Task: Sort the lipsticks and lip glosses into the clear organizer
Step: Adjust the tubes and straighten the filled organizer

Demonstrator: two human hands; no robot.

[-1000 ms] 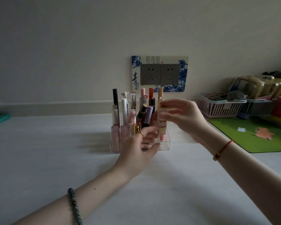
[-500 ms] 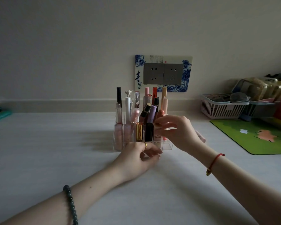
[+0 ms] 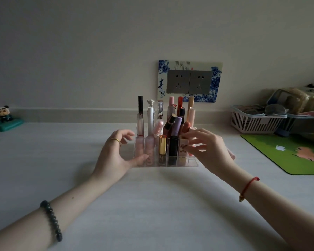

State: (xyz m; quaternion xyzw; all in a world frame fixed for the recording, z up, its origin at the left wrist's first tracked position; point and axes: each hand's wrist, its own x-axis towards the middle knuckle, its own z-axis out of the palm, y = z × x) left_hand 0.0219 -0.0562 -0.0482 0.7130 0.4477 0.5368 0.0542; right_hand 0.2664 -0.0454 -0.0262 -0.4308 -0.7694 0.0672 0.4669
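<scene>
The clear organizer (image 3: pixel 193 163) stands mid-table, packed with several upright lipsticks and lip glosses, among them a gold lipstick (image 3: pixel 162 144) and a black lipstick (image 3: pixel 173 150) in the front row. My left hand (image 3: pixel 114 154) cups the organizer's left end, thumb on the front wall and fingers curved by the left side. My right hand (image 3: pixel 209 148) pinches a cream patterned lipstick (image 3: pixel 182 153) that stands in a front-row slot near the right end. A pink tube (image 3: pixel 232 156) peeks out on the table behind my right hand.
A wall socket plate (image 3: pixel 188 81) is behind the organizer. At the right lie a green mat (image 3: pixel 288 156) and a white basket (image 3: pixel 256 122) with clutter beyond. A panda figure (image 3: pixel 3 115) sits at the far left.
My right hand lowered the cream lipstick into a front-row slot. My left hand moved from in front of the organizer to its left end.
</scene>
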